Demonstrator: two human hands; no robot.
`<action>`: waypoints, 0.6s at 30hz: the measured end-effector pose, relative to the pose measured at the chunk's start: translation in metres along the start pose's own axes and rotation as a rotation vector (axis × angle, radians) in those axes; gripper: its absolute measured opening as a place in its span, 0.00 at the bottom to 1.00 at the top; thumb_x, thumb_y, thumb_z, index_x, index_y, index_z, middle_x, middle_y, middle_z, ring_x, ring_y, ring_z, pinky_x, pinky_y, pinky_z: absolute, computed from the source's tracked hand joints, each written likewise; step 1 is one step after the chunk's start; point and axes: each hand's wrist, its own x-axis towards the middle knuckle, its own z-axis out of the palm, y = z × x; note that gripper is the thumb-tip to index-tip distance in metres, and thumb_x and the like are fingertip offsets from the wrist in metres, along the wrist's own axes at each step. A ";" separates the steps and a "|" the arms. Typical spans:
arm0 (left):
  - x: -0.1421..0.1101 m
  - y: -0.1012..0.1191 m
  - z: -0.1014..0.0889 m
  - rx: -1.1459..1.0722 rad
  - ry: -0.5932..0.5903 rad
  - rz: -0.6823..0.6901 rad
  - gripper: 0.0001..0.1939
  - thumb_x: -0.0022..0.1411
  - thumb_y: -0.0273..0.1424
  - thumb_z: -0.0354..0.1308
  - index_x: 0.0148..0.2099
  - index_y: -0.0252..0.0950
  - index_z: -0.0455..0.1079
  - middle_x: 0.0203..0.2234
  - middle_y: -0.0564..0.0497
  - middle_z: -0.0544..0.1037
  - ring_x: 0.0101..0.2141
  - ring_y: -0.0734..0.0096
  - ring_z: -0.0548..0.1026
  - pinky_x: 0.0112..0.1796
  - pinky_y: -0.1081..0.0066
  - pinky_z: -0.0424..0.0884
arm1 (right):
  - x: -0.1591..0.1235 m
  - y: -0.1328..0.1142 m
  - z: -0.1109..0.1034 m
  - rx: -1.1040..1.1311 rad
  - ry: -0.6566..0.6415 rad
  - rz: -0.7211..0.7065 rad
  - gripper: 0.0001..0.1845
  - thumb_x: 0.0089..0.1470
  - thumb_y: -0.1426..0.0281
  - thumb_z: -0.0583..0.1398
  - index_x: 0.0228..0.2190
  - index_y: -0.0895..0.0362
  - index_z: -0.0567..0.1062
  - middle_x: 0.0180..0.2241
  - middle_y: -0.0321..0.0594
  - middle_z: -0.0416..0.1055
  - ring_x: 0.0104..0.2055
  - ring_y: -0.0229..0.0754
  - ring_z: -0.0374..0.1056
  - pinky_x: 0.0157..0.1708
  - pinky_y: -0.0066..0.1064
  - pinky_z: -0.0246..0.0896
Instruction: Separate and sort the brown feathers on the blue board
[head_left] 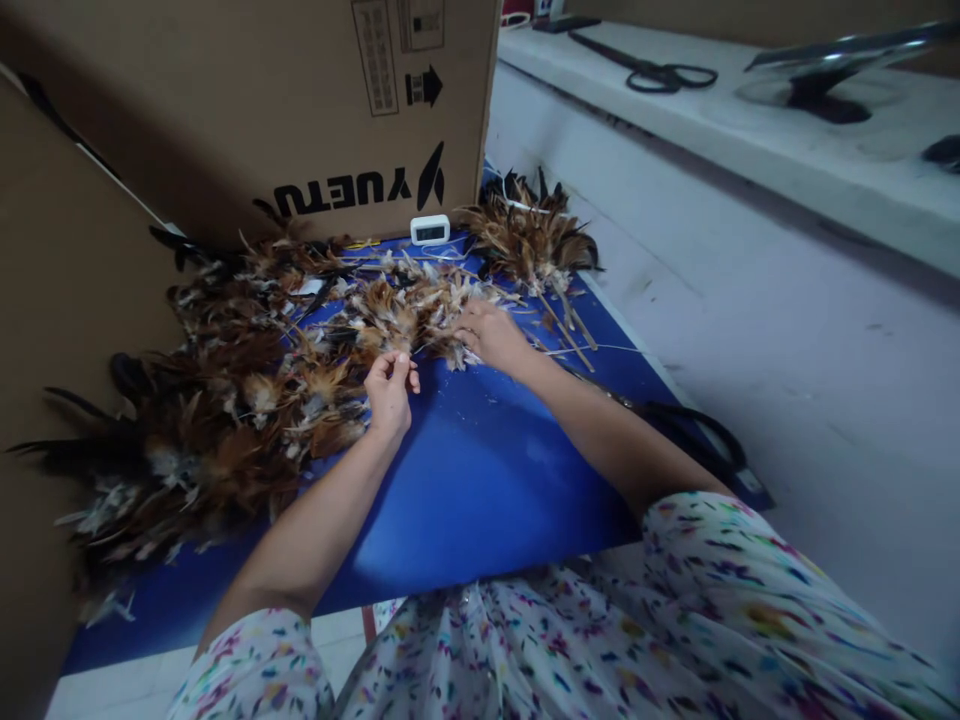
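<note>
Brown and white loose feathers (390, 310) lie in a heap on the blue tabletop (480, 470). My right hand (491, 335) is at the heap's right side, its fingers bent and closed on feathers there. Just in front of the heap, my left hand (390, 395) is closed, thumb pressed against the forefinger; whatever is in that pinch is too small to make out. A long pile of brown and black feathers (225, 430) spreads along the left side. Behind my right hand lies a bunch of feathers on thin sticks (536, 235).
Large cardboard boxes (225, 120) wall off the back and left. A small white digital display (430, 231) stands against the back box. Black-handled shears (697, 430) lie partly under my right forearm. On the right ledge (720, 125) are black scissors (660, 75).
</note>
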 end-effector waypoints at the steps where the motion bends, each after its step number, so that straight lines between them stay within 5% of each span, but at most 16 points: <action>1: 0.000 0.000 0.000 0.003 -0.003 -0.001 0.19 0.47 0.42 0.68 0.31 0.34 0.64 0.20 0.58 0.70 0.15 0.84 0.64 0.15 0.79 0.59 | -0.003 0.001 -0.004 0.080 0.031 0.054 0.07 0.52 0.75 0.59 0.30 0.60 0.78 0.31 0.43 0.71 0.34 0.40 0.64 0.37 0.34 0.58; 9: -0.004 0.002 0.001 0.066 -0.115 -0.007 0.20 0.47 0.42 0.68 0.30 0.34 0.64 0.21 0.57 0.70 0.15 0.84 0.65 0.16 0.79 0.60 | -0.019 -0.018 -0.024 0.818 0.174 0.513 0.11 0.42 0.66 0.66 0.25 0.60 0.73 0.22 0.33 0.69 0.24 0.33 0.62 0.26 0.28 0.58; 18: -0.010 -0.001 -0.003 0.223 -0.376 0.009 0.16 0.53 0.41 0.65 0.27 0.35 0.67 0.18 0.56 0.71 0.15 0.81 0.65 0.18 0.77 0.63 | -0.026 -0.035 0.001 1.172 0.049 0.556 0.16 0.39 0.61 0.68 0.27 0.60 0.74 0.23 0.34 0.71 0.23 0.32 0.63 0.24 0.26 0.59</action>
